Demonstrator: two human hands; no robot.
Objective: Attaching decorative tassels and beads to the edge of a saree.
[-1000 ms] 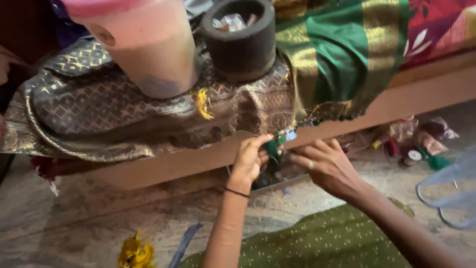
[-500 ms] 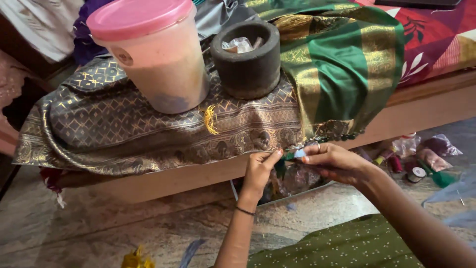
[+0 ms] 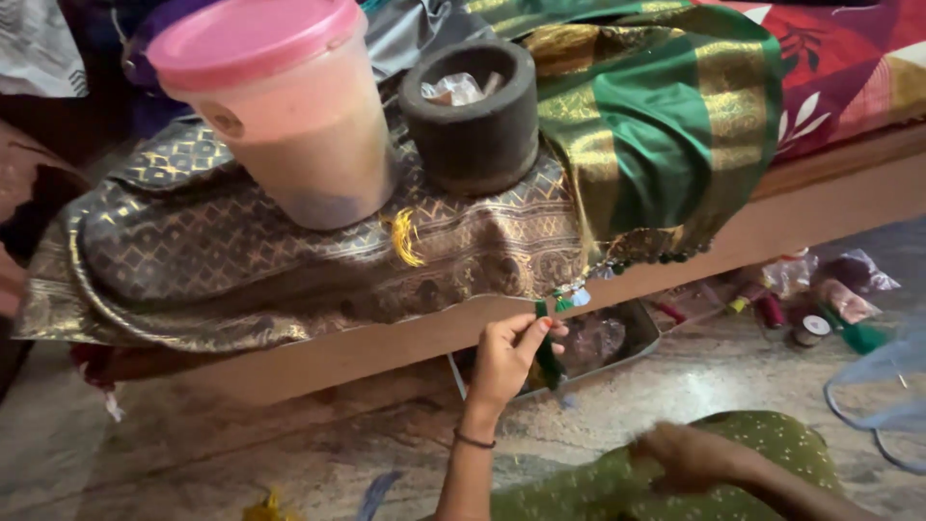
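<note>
The left hand (image 3: 509, 355) pinches a green tassel (image 3: 548, 355) hanging from the green cloth's (image 3: 666, 125) border, just below the bed's wooden edge (image 3: 386, 347). The right hand (image 3: 690, 455) rests blurred on the lap; its grip cannot be told. A hard tug could snap the tassel's threads. Stone floor (image 3: 241, 444), thread spools (image 3: 810, 328) nearby.

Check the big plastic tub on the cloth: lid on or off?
On. The pink lid sits flat across the top of the translucent tub, which stands upright on the patterned cloth.
</note>
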